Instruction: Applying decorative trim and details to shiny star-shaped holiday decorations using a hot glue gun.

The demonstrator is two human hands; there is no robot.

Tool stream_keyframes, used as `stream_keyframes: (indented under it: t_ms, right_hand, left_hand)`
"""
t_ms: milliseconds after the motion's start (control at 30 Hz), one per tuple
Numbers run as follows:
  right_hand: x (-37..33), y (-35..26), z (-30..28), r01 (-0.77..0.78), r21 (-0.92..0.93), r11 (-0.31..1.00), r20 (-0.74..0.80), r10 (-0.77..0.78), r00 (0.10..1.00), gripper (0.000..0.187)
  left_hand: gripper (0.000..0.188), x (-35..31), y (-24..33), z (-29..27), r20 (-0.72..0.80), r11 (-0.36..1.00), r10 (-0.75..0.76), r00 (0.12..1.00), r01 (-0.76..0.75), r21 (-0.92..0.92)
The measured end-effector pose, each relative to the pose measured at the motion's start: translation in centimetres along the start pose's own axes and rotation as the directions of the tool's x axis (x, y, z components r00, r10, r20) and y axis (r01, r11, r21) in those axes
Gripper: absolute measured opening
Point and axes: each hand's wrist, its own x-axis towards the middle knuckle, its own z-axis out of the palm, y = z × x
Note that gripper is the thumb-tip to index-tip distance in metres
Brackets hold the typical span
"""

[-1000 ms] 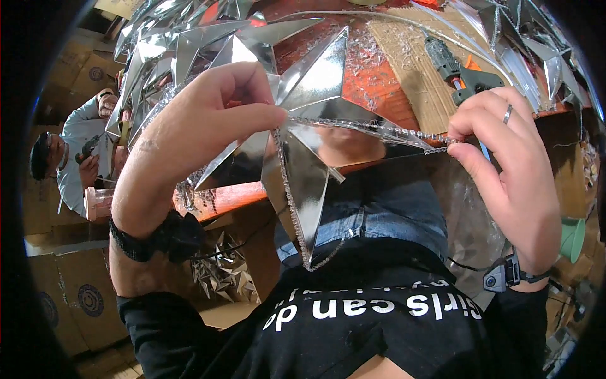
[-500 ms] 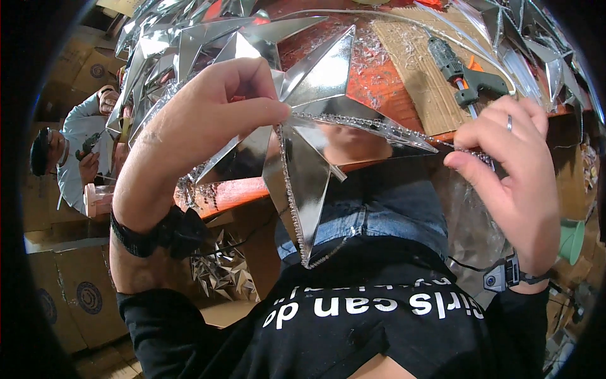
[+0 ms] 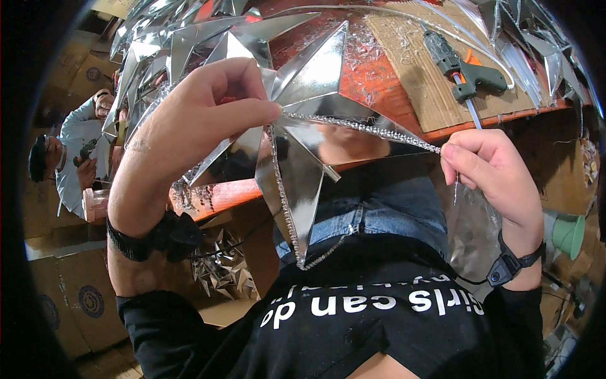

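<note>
One silver star (image 3: 293, 161) jutted past the red table's (image 3: 233, 199) near edge. My left hand (image 3: 211, 110) pinched one sparkling trim (image 3: 360, 127) by its middle (fingertips half hidden, so probably trim); my right hand (image 3: 495, 167) gripped it at one tip, in open room below one glue gun (image 3: 468, 74).

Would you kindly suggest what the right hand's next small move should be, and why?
Perhaps press the sparkly silver beaded trim onto the rightward tip of the mirror-bright silver star: the trim runs straight along that point's ridge, the right hand pinches it beside the tip, and the left hand has its fingertips near the star's centre.
</note>
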Motion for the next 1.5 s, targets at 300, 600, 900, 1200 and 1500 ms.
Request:
stream_keyframes:
  t_ms: [300,600,900,1200,1500]
  right_hand:
    - [0.6,0.6,0.4,0.038,0.045,0.998,0.011,-0.039,0.999,0.034]
    - [0.8,1.5,0.1,0.005,0.067,0.998,0.037,-0.007,0.999,0.030]
    - [-1.8,1.3,-4.1,0.368,-0.664,0.652,0.207,-0.313,0.927,0.017]
    - [4.4,3.8,-10.2,0.103,-0.990,-0.096,0.141,-0.638,0.757,0.044]
    - [4.2,2.9,-11.7,0.195,-0.944,0.266,-0.051,-0.700,0.712,0.050]
  left_hand:
    - [0.016,-0.3,0.0,0.4,-0.028,0.999,0.006,1.000,-0.007,-0.033]
    - [0.016,-0.5,0.3,0.1,-0.019,0.996,-0.045,0.999,0.044,-0.074]
    - [0.039,-3.4,-2.2,-0.9,-0.245,0.940,0.050,0.968,-0.129,-0.316]
    - [0.057,-8.4,-4.7,2.6,-0.300,0.926,0.197,0.933,-0.077,0.370]
    - [0.061,-10.5,-5.6,6.0,-0.311,0.909,0.319,0.895,-0.195,0.369]
